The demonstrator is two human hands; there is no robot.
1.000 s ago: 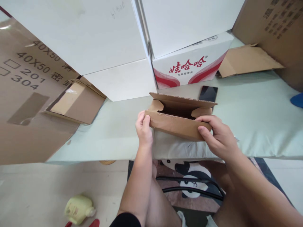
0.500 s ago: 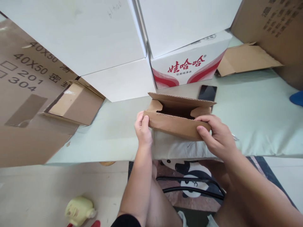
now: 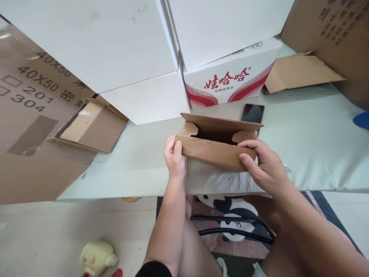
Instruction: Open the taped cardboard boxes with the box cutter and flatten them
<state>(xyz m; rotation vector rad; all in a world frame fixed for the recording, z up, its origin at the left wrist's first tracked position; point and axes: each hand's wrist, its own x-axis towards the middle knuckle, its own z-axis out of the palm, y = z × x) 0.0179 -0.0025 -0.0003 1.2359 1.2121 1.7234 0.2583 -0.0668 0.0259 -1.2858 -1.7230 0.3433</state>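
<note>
A small brown cardboard box (image 3: 215,152) stands on the pale green table (image 3: 138,169) near its front edge, top flaps open and its dark inside showing. My left hand (image 3: 174,159) pinches the box's left end, fingers closed on the cardboard. My right hand (image 3: 263,167) grips the right end, thumb along the near flap and fingers over the top edge. A white sheet or bag lies under the box at the table's edge.
A black phone (image 3: 253,114) lies just behind the box. Large white cartons (image 3: 138,54), one with red print (image 3: 230,82), stand at the back. Brown cardboard (image 3: 31,127) leans at left, with a small brown box (image 3: 92,127) beside it; flattened cardboard (image 3: 300,71) at right. A yellow bottle (image 3: 96,256) lies on the floor.
</note>
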